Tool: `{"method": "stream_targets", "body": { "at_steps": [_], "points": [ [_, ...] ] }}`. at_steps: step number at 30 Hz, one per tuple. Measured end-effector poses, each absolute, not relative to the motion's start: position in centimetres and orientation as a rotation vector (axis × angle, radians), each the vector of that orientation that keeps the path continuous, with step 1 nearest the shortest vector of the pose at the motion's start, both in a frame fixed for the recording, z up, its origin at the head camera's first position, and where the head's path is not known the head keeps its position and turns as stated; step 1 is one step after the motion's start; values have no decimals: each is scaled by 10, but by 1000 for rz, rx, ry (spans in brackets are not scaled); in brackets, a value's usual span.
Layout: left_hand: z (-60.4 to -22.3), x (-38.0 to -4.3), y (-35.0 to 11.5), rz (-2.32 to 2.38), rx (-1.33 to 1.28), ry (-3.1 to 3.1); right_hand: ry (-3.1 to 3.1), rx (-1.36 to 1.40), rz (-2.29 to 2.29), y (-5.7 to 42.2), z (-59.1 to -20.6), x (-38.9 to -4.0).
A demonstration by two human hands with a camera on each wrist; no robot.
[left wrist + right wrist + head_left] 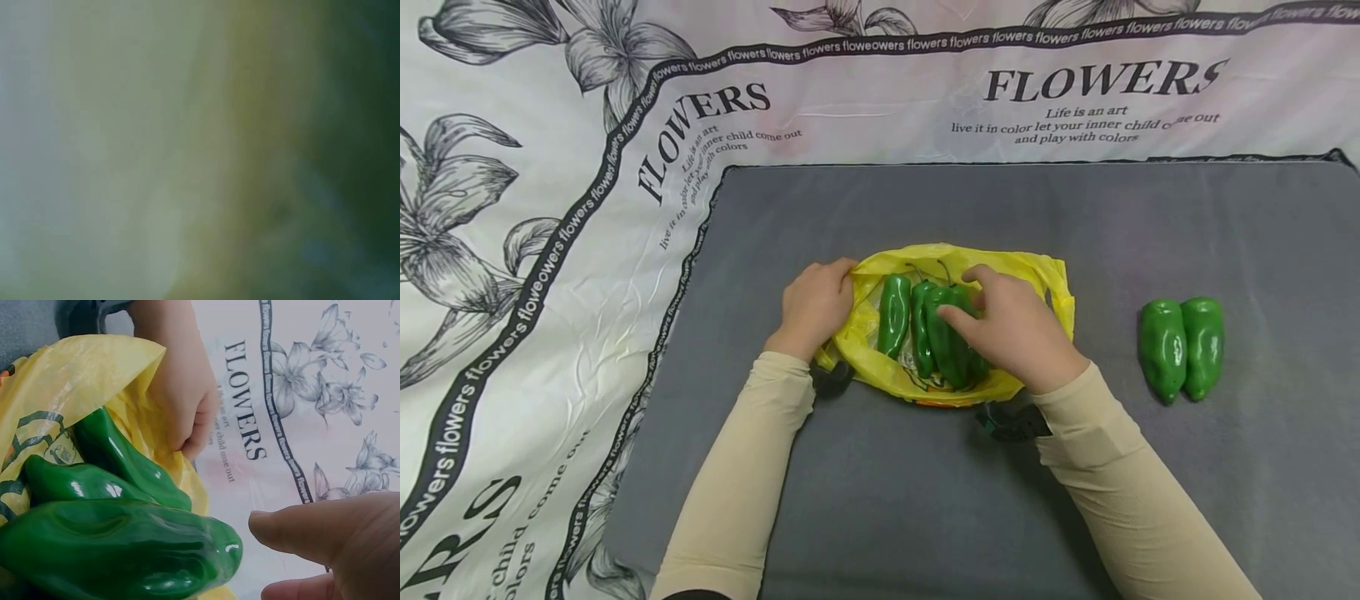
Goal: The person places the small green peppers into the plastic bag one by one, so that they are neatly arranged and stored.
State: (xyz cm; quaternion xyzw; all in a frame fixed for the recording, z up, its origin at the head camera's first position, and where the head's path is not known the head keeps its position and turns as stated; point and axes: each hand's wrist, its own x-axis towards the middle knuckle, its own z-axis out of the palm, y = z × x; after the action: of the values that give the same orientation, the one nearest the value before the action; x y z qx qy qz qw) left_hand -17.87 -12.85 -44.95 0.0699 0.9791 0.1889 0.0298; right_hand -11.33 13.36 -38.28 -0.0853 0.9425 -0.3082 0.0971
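A yellow plastic bag [880, 371] lies with its mouth spread wide, and green peppers [951, 337] rest inside it. My left hand [815, 307] grips the bag's left edge, its fingertips folded over the rim; the right wrist view also shows this left hand [184, 394] holding the yellow plastic. Over the right side of the bag is my right hand [1018, 329], thumb and forefinger spread apart. In the right wrist view, a gap separates its thumb [300, 531] from the tip of the nearest pepper [125, 547]. The left wrist view is too blurred to make out.
Two more green peppers [1182, 350] lie side by side on the grey cloth [1285, 467], right of the bag. A white border [880, 100] with printed flowers and lettering runs along the back and left.
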Motion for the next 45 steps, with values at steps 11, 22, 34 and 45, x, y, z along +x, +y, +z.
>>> {"method": "stream_targets", "body": {
  "at_steps": [11, 22, 34, 45],
  "points": [
    [-449, -177, -128, 598, 228, 3029, 2811, -200, -909, 142, -373, -108],
    [-447, -176, -128, 589, 222, 3032, 2869, -179, -886, 152, -364, -106],
    [-449, -177, -127, 570, 220, 3026, 2845, -172, -912, 159, -364, -102],
    [-449, -175, -125, 578, 220, 3031, 2890, -134, -841, 182, -360, -97]
  ]
}}
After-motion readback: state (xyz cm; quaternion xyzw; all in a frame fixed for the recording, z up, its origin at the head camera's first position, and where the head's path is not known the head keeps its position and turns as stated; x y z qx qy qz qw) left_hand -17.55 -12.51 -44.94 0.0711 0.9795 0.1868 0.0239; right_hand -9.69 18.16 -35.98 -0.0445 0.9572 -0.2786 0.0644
